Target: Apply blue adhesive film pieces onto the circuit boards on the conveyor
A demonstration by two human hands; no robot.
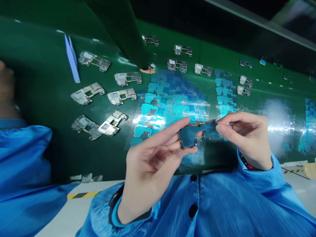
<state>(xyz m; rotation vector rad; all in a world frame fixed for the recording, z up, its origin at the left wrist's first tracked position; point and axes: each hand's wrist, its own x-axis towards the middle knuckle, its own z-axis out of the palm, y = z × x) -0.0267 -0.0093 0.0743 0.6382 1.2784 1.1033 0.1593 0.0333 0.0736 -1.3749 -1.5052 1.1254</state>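
Observation:
My left hand holds a phone circuit board by its edges, fingers behind and thumb at the lower edge. Blue film covers the face of the board turned toward me. At the board's right end, the thumb and forefinger of my right hand are pinched together; whether they grip the board or the edge of its film is hard to see. Under and beyond my hands lie clear sheets with bright blue cut film pieces. Another strip of blue film pieces lies behind my right hand.
Several bare circuit boards lie to the left on the green mat, more along the back. Blue tweezers rest at far left. A dark post rises at the back. A co-worker's blue sleeve is at left.

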